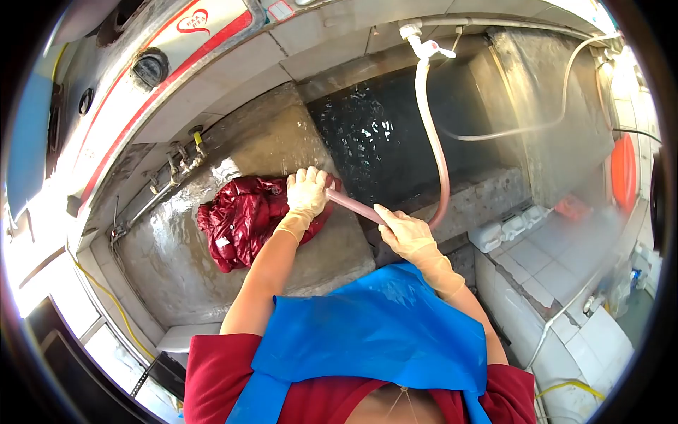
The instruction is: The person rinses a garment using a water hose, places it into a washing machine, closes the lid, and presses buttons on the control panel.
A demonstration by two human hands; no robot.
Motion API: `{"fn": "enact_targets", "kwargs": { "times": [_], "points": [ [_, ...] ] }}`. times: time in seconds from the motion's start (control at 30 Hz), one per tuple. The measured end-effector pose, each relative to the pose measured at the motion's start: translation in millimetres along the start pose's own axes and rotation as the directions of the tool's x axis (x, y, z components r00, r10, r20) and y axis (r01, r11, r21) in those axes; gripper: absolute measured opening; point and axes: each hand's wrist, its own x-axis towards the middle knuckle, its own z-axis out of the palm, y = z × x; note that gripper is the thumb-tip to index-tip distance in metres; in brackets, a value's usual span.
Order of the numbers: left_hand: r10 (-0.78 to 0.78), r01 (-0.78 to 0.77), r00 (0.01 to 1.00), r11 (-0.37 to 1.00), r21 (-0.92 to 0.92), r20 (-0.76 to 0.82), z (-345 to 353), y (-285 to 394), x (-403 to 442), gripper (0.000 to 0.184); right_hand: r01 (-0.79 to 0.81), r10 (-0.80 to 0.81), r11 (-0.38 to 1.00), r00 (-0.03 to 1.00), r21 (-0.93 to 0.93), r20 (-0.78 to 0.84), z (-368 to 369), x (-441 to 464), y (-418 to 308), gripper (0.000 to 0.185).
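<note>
A shiny dark red padded garment (244,219) lies bunched and wet on the concrete slab (311,265). My left hand (307,192), in a pale yellow rubber glove, is closed on the garment's right-hand part, fingers curled over its edge. My right hand (408,237), gloved the same way, grips a pinkish hose (432,134) close to its end. The hose's tip reaches the garment beside my left thumb; its mouth is hidden. From there the hose loops up to a white tap valve (429,49) on the wall.
Right of the slab is a concrete basin (388,127) of dark water. A thinner clear hose (526,131) crosses its far side. Metal pipework (176,166) runs along the left wall. White plastic containers (505,227) stand on the tiled ledge (544,272), with a red basin (623,173) beyond.
</note>
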Motion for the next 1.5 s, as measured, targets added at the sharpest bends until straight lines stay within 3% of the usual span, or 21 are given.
{"fn": "enact_targets", "kwargs": {
  "times": [0.07, 0.13, 0.2, 0.23, 0.33, 0.47, 0.63, 0.77, 0.9, 0.93, 1.0, 1.07, 1.13, 1.2, 1.23, 1.27, 1.33, 1.4, 1.43, 1.47, 1.5],
  "points": [
    [-0.017, 0.018, 1.000, 1.000, -0.016, 0.024, -3.9, 0.7, -2.9, 0.028, 0.001, -0.002, 1.000, 1.000, -0.027, -0.027, -0.2, -3.1, -0.6, 0.046],
    [-0.023, 0.025, 0.996, 0.999, -0.032, 0.083, -1.5, -5.0, -4.3, 0.042, 0.001, -0.003, 0.999, 1.000, -0.042, -0.026, -4.9, -2.1, -2.0, 0.046],
    [0.025, -0.079, 0.968, 0.976, -0.205, -0.251, -0.2, -5.2, -18.7, 0.065, -0.018, 0.018, 0.999, 1.000, -0.050, -0.011, -6.5, -8.2, -1.5, 0.046],
    [0.074, -0.088, 0.991, 0.988, -0.125, -0.112, -10.7, -6.1, -25.7, 0.086, -0.009, 0.008, 0.998, 1.000, -0.059, -0.012, -6.5, -9.4, 0.7, 0.046],
    [0.168, -0.167, 0.986, 0.986, -0.025, 0.023, -17.2, 4.1, -36.2, 0.094, -0.007, 0.007, 0.997, 1.000, -0.071, -0.001, -10.2, -10.1, 1.8, 0.046],
    [0.174, -0.174, 0.985, 0.982, 0.075, 0.000, 7.3, -0.8, -27.7, 0.082, 0.010, -0.012, 0.999, 0.999, -0.051, -0.035, -8.9, -10.1, 2.8, 0.046],
    [0.274, -0.258, 0.947, 0.960, 0.108, -0.169, 4.6, -7.0, -10.0, 0.051, 0.015, -0.015, 0.999, 1.000, -0.044, -0.009, -3.1, -7.5, 3.7, 0.046],
    [0.237, -0.232, 0.969, 0.970, 0.074, -0.074, -0.5, -6.3, -3.1, 0.046, 0.021, -0.021, 0.999, 1.000, -0.034, -0.015, -2.6, -5.6, 2.2, 0.046],
    [0.232, -0.227, 0.963, 0.972, 0.057, -0.138, 3.2, -8.0, -9.7, 0.057, 0.018, -0.019, 0.999, 1.000, -0.034, -0.009, -7.5, -2.3, -4.3, 0.047],
    [0.202, -0.211, 0.974, 0.975, -0.076, -0.104, -8.3, -8.5, -15.1, 0.063, 0.007, -0.007, 0.999, 1.000, -0.040, -0.001, -10.4, -2.5, -8.8, 0.047],
    [0.145, -0.159, 0.976, 0.984, -0.079, -0.165, -35.0, -12.3, -31.5, 0.064, 0.017, -0.017, 0.999, 1.000, -0.040, 0.015, -12.2, -1.1, -17.3, 0.048],
    [-0.009, -0.021, 0.979, 0.989, -0.145, -0.205, -62.5, -34.9, -46.7, 0.061, 0.001, 0.002, 0.999, 0.998, -0.045, 0.061, -11.0, 5.1, -23.9, 0.048],
    [-0.286, 0.245, 0.928, 0.952, -0.184, -0.241, -102.5, -63.7, -62.4, 0.055, 0.041, -0.039, 0.999, 0.997, -0.032, 0.063, -0.3, 12.9, -29.8, 0.048],
    [-0.560, 0.520, 0.763, 0.829, -0.207, -0.322, -99.3, -110.9, -93.9, 0.066, 0.098, -0.098, 0.995, 0.995, -0.006, 0.028, 5.8, 17.0, -38.6, 0.047],
    [-0.654, 0.691, 0.634, 0.719, -0.078, -0.414, -76.9, -137.8, -111.1, 0.079, 0.107, -0.107, 0.994, 0.994, -0.009, 0.029, 9.0, 20.6, -42.1, 0.047],
    [-0.833, 0.876, 0.415, 0.475, -0.086, -0.366, -47.7, -164.2, -122.1, 0.090, 0.141, -0.142, 0.990, 0.990, 0.021, 0.013, 13.3, 23.1, -46.3, 0.046],
    [-0.941, 0.960, 0.260, 0.227, -0.164, 0.215, -56.0, -203.7, -138.3, 0.084, 0.176, -0.177, 0.983, 0.984, 0.047, 0.003, 18.0, 23.2, -54.3, 0.046],
    [-0.850, 0.749, 0.463, 0.223, -0.624, 0.253, -29.2, -220.4, -153.7, 0.063, 0.177, -0.178, 0.984, 0.983, 0.016, 0.043, 19.9, 27.5, -61.8, 0.046],
    [-0.838, 0.525, 0.493, 0.072, -0.848, 0.234, -53.6, -195.0, -149.0, 0.036, 0.182, -0.183, 0.983, 0.982, 0.013, 0.042, 20.2, 28.9, -64.5, 0.046],
    [-0.839, 0.522, 0.492, 0.071, -0.850, 0.232, -69.7, -185.5, -149.6, 0.036, 0.184, -0.185, 0.983, 0.982, 0.018, 0.032, 19.6, 28.6, -66.0, 0.046],
    [-0.849, 0.372, 0.512, 0.083, -0.925, 0.130, -81.0, -178.8, -150.5, 0.030, 0.186, -0.187, 0.982, 0.982, 0.021, 0.023, 18.2, 27.7, -66.5, 0.046]
  ]
}}
